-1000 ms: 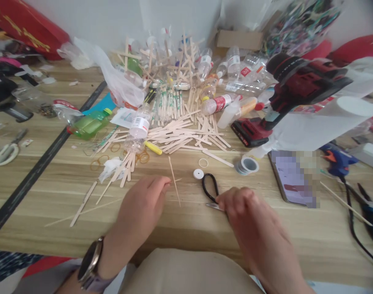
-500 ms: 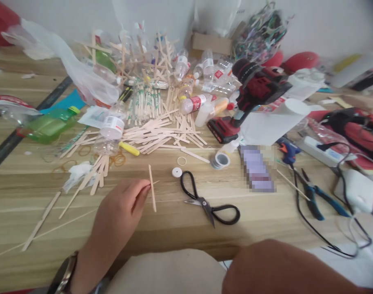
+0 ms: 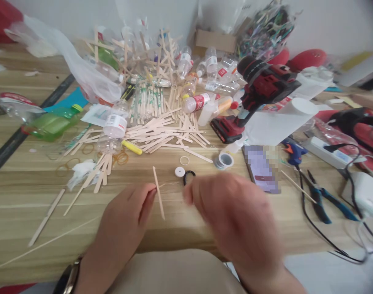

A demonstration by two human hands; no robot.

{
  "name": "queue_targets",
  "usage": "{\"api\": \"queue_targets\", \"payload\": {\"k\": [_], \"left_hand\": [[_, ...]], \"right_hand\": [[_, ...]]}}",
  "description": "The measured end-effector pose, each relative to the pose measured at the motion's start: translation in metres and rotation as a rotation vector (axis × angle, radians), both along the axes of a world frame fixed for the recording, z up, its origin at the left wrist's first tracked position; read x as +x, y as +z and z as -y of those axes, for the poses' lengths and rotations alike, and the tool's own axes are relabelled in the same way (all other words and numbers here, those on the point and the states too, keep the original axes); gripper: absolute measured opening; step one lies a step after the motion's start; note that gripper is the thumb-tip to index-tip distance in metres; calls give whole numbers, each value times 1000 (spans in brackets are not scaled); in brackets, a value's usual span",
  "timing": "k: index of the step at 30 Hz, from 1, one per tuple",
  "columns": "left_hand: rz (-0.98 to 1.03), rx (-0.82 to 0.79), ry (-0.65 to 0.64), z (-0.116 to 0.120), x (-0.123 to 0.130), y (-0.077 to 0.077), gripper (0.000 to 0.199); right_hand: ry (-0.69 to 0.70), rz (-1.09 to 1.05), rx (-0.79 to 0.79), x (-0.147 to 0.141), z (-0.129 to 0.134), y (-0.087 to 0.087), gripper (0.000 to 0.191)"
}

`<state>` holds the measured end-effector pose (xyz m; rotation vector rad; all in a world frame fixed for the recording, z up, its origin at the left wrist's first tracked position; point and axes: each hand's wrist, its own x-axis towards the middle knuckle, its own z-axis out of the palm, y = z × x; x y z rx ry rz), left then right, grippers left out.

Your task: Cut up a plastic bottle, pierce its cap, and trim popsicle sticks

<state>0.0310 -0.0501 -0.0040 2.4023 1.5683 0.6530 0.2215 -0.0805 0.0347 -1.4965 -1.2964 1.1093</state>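
My left hand (image 3: 123, 222) is closed in a pinch on a wooden craft stick (image 3: 160, 200), held up over the table front. A thin pale sliver pokes out to the right behind that stick; what it belongs to is unclear. My right hand (image 3: 235, 216), smeared by motion, hovers over the scissors (image 3: 189, 173) and hides all but part of one black handle loop. Whether its fingers hold anything cannot be made out. Just beyond lie a small white disc (image 3: 179, 172) and a pale ring (image 3: 184, 160).
Loose craft sticks (image 3: 152, 134) heap up behind the hands, with plastic bottles around them. A red cordless drill (image 3: 266, 85) stands at right. Further right are a phone (image 3: 261, 169), a glue gun (image 3: 293, 151), pliers (image 3: 323, 200) and cords. A roll of tape (image 3: 225, 160) sits nearer.
My right hand has risen from the lower right and now covers most of the scissors. My left hand keeps its pinch on the craft stick. The view has shifted slightly.
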Motion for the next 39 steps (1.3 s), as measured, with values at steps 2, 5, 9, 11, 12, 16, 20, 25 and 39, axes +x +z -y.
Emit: {"api": "queue_targets", "payload": {"k": [2, 5, 9, 11, 12, 16, 20, 25, 39], "left_hand": [[24, 3, -21, 3, 1, 1, 21], [48, 17, -65, 6, 2, 2, 21], [86, 45, -115, 9, 4, 3, 20], [87, 39, -130, 10, 4, 5, 20], [86, 30, -135, 11, 4, 6, 20], [79, 7, -146, 13, 5, 11, 22], [66, 0, -158, 17, 7, 14, 26], [35, 20, -171, 19, 9, 14, 26], [-8, -86, -203, 22, 8, 17, 28]], "right_hand": [[6, 31, 97, -7, -15, -11, 25], [157, 123, 186, -11, -23, -31, 18], [179, 132, 180, -10, -19, -41, 18], [146, 160, 172, -10, -18, -40, 14], [148, 170, 165, -10, -18, -39, 12], [214, 192, 217, -10, -18, -36, 12], [257, 231, 270, -10, -14, -36, 12], [261, 220, 268, -11, -8, -38, 12], [261, 193, 250, -11, -2, -43, 15]]}}
